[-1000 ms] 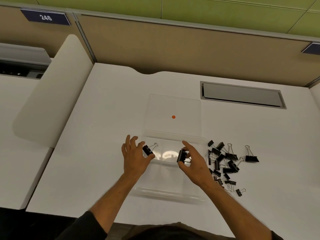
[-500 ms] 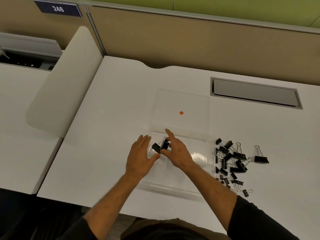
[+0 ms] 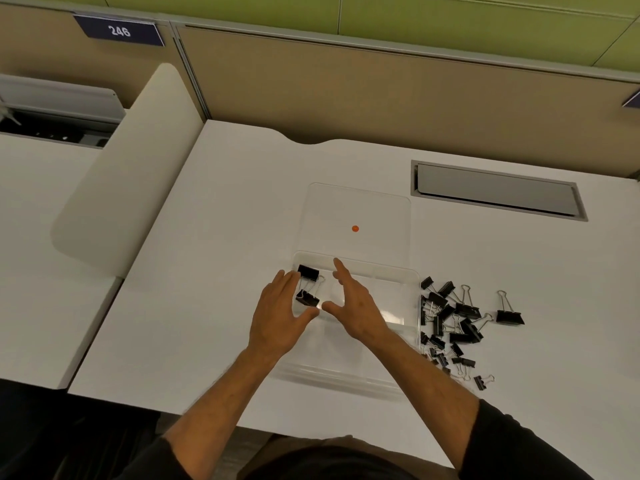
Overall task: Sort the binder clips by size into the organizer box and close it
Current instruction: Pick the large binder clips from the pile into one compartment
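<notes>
A clear plastic organizer box (image 3: pixel 391 344) lies open on the white desk, its lid (image 3: pixel 356 209) folded back flat with an orange dot on it. Two large black binder clips (image 3: pixel 308 272) (image 3: pixel 307 298) rest in the box's far left compartment. My left hand (image 3: pixel 278 320) hovers over the box's left edge, fingers spread, touching neither clip clearly. My right hand (image 3: pixel 353 299) is over the middle of the box, fingers apart, holding nothing. A pile of several black binder clips (image 3: pixel 450 320) of mixed sizes lies on the desk just right of the box.
One large clip (image 3: pixel 509 315) lies apart at the right of the pile. A grey cable hatch (image 3: pixel 498 190) is set into the desk at the back right. A white divider panel (image 3: pixel 131 168) stands at the left. The desk's front edge is near the box.
Both hands carried a large clip each to the box's far left compartment and let go. The clips now lie there and both hands are open.
</notes>
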Demonstrator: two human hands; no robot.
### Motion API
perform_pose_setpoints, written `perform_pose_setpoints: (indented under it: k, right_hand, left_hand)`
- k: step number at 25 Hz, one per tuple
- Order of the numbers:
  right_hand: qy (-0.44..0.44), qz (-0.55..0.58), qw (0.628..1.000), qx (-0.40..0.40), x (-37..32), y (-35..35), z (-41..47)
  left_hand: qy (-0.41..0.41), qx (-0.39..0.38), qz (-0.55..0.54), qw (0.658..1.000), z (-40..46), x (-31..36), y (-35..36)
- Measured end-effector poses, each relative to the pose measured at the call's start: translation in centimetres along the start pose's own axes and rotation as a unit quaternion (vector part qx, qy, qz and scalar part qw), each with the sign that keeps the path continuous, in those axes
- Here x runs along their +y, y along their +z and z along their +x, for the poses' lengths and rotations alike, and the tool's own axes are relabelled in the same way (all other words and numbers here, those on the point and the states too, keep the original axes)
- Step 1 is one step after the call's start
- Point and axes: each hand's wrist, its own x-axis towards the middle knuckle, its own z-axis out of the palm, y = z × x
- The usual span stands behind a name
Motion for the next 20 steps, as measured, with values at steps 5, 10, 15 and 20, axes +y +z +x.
perform_pose_setpoints:
  k: [5,10,15,20]
  right_hand:
    - [-0.032,-0.025,0.999,0.022,0.7,-1.7,-3.1]
    - [-0.011,-0.021,0.998,0.051,3.3,-3.8,-6.9]
    - [0.016,-0.016,0.995,0.093,6.7,-6.5,-10.9]
    - [0.06,0.015,0.99,0.126,10.0,-9.1,-13.6]
  left_hand:
    - [0.034,-0.004,0.001,0.999,-0.5,2.0,1.0]
    - [0.078,-0.01,-0.008,0.997,-1.9,5.0,2.5]
    - [0.126,-0.028,-0.003,0.992,-3.6,8.7,4.5]
    - [0.167,-0.058,-0.012,0.984,-5.1,11.7,7.1]
